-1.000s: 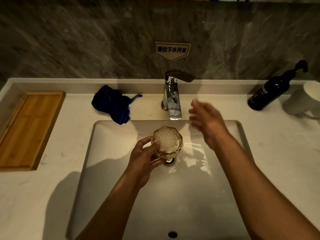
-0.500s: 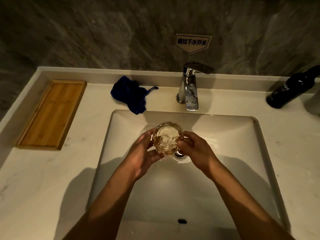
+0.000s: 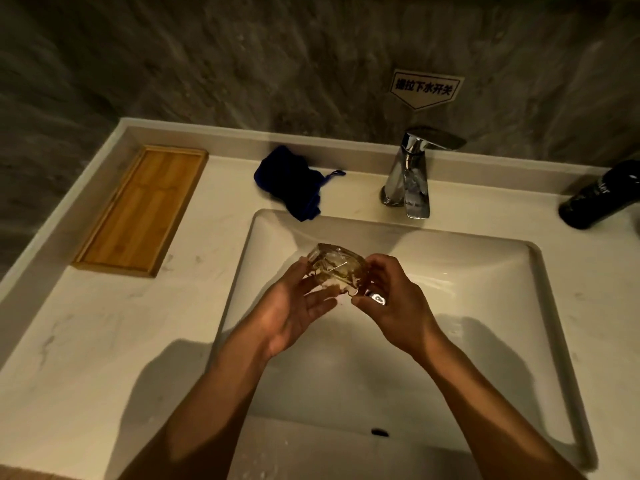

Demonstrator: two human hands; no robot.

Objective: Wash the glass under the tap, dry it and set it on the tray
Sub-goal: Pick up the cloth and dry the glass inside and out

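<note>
- Glass point(image 3: 334, 271): a faceted, amber-tinted tumbler, tipped on its side and held above the sink basin point(image 3: 485, 271), to the left of the tap's spout.
- Left hand point(image 3: 294, 313): palm up beneath the glass, fingers spread and cradling its underside.
- Right hand point(image 3: 391, 299): fingers pinched around the right edge of the glass.
- Tap point(image 3: 412, 174): chrome, on the counter behind the basin; no stream of water is visible.
- Blue cloth point(image 3: 291, 183): crumpled on the counter point(image 3: 104, 323), at the basin's rear left corner.
- Wooden tray point(image 3: 142, 209): on the counter at far left, well apart from the glass.
- Dark bottle point(image 3: 602, 197): lying at the right edge.
</note>
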